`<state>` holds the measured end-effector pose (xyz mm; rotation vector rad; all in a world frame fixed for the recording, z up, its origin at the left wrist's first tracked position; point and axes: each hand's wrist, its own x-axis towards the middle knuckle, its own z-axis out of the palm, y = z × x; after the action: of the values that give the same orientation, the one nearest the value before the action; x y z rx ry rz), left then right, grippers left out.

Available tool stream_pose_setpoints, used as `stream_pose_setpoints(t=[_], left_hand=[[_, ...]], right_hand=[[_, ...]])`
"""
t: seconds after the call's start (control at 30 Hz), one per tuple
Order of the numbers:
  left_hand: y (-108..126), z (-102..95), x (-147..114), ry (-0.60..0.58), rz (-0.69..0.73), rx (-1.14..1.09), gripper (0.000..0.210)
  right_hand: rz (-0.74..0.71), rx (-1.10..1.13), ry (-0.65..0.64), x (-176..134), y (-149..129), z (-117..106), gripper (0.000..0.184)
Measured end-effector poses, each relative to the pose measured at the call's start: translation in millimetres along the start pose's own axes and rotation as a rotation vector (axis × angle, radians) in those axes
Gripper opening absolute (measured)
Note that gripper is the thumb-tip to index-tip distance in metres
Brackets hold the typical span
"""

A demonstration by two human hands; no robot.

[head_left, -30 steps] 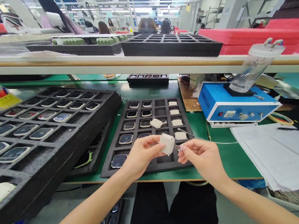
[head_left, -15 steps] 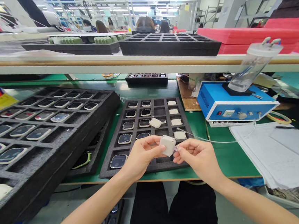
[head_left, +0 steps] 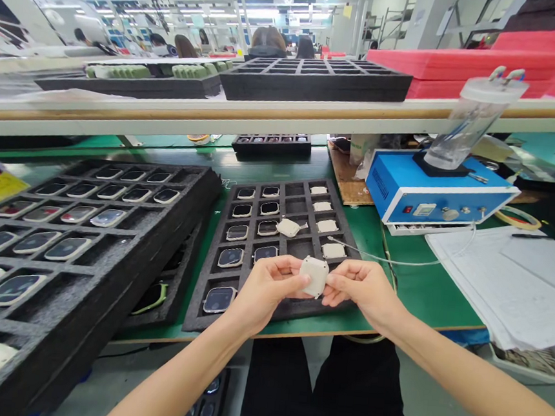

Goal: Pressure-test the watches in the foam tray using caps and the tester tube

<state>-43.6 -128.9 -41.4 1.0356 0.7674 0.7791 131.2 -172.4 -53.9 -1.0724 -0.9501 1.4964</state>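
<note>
My left hand (head_left: 274, 292) grips a square off-white watch case (head_left: 313, 276) by its left side, thumb on the flat face. At the case's right edge, the pinched fingers of my right hand (head_left: 360, 290) press against it; anything small between those fingertips is hidden. Both hands are above the front part of a black foam tray (head_left: 211, 273). Dark-faced watches (head_left: 231, 257) fill pockets on the tray's left, and off-white watch cases (head_left: 327, 226) sit down its right side. Another off-white case (head_left: 289, 228) lies tilted across a divider in the middle.
Stacked foam trays with more watches (head_left: 67, 249) stand at left. To the right are a blue machine (head_left: 434, 192) with a clear cylinder (head_left: 473, 128), a thin white tube (head_left: 399, 263) and paper sheets (head_left: 500, 273). A shelf (head_left: 193, 118) crosses above the bench.
The case has shifted slightly right and down and turned a little. My right fingertips have closed in on its edge; the small red-and-white piece seen there before is now hidden.
</note>
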Motion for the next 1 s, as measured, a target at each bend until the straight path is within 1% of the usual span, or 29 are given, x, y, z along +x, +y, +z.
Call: stream_pose_setpoints(t=[0.13, 0.17, 0.2, 0.23, 0.27, 0.3, 0.4, 0.43, 0.47, 0.5, 0.53, 0.6, 0.63, 0.7, 0.77, 0.9, 1.0], left_hand=[[9, 9.4, 6, -0.052, -0.006, 0.02, 0.017], [13, 12.0, 9, -0.08, -0.007, 0.02, 0.016], [18, 13.9, 14, -0.116, -0.014, 0.015, 0.016], [23, 14.6, 19, -0.15, -0.028, 0.005, 0.015], [28, 14.0, 26, -0.177, -0.045, -0.007, 0.013], [32, 11.8, 34, -0.197, -0.06, -0.019, 0.012], [34, -1.4, 58, -0.212, -0.075, -0.046, 0.013], [33, -6.4, 66, -0.21, -0.07, -0.053, 0.013], [30, -11.0, 72, -0.207, -0.067, -0.06, 0.013], [27, -14.8, 77, -0.201, -0.068, -0.065, 0.012], [24, -17.6, 81, -0.195, -0.07, -0.069, 0.013], [19, -20.6, 84, -0.187, -0.084, -0.078, 0.02], [18, -21.3, 85, -0.183, -0.095, -0.084, 0.025], [16, -22.2, 83, -0.172, -0.122, -0.095, 0.034], [16, -24.0, 82, -0.156, -0.142, -0.102, 0.037], [14, -29.8, 81, -0.135, -0.148, -0.113, 0.037], [13, -31.8, 81, -0.137, -0.133, -0.12, 0.035]], right_hand=[[0.004, 0.004, -0.002, -1, -5, -3, 0.027], [-0.01, -0.006, 0.024, -4, -7, -6, 0.029], [-0.034, -0.015, 0.08, -9, -9, -11, 0.031], [-0.066, -0.016, 0.163, -15, -10, -18, 0.034], [-0.108, -0.002, 0.273, -21, -11, -26, 0.036], [-0.158, 0.028, 0.413, -28, -12, -37, 0.04], [-0.279, 0.214, 0.776, -43, -10, -75, 0.038], [-0.282, 0.269, 0.853, -46, -9, -87, 0.035], [-0.252, 0.32, 0.892, -47, -7, -97, 0.031], [-0.198, 0.359, 0.89, -46, -6, -105, 0.027], [-0.129, 0.385, 0.84, -45, -5, -111, 0.023], [-0.024, 0.384, 0.661, -38, -5, -114, 0.022], [-0.009, 0.355, 0.561, -32, -6, -112, 0.021], [-0.051, 0.254, 0.4, -19, -10, -104, 0.016], [-0.145, 0.131, 0.303, -4, -14, -93, 0.013], [-0.306, -0.039, 0.163, 25, -25, -67, 0.012], [-0.381, -0.057, 0.075, 42, -29, -48, 0.018]])
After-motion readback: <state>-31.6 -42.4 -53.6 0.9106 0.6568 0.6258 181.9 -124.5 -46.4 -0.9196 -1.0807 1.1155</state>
